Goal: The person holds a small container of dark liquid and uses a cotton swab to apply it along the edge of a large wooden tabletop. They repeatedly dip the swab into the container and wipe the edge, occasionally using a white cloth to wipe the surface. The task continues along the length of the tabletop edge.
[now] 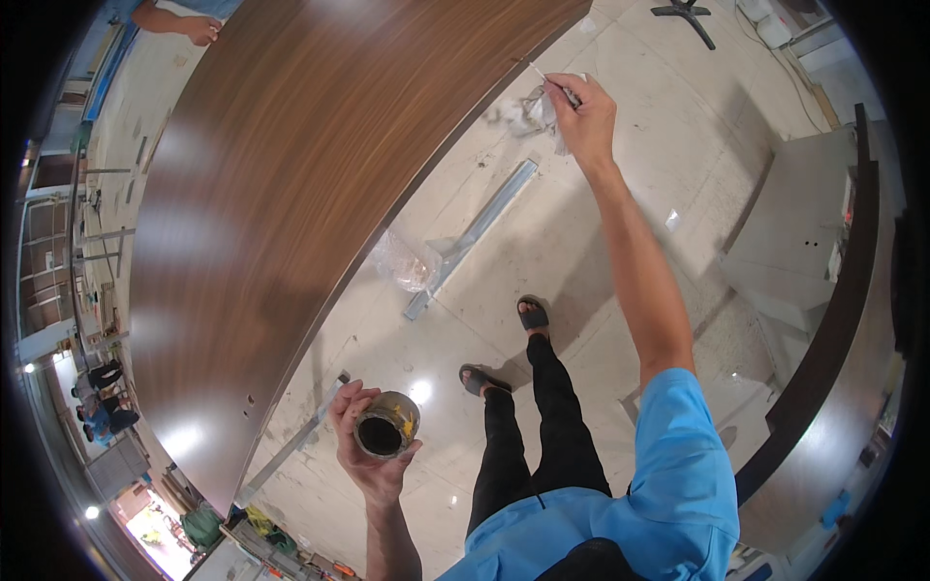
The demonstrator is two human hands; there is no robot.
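My left hand (355, 447) is wrapped round a small round jar (395, 411) with dark contents and yellow smears on its wall. At the far side, my right hand (589, 118) pinches a thin pale stick (538, 71), perhaps a fine brush. The stick's tip is at the edge of a large brown wood-grain board (291, 174), close to a small dark mark on its surface. Crumpled whitish material (533, 114) shows beside and behind my right fingers; whether I hold part of it, I cannot tell.
Another person's hand (201, 31) rests at the board's far left edge. On the tiled floor lie a long metal strip (475, 237) and clear plastic wrap (405, 263). A grey cabinet piece (790, 218) and a dark-edged curved panel (833, 358) stand at right.
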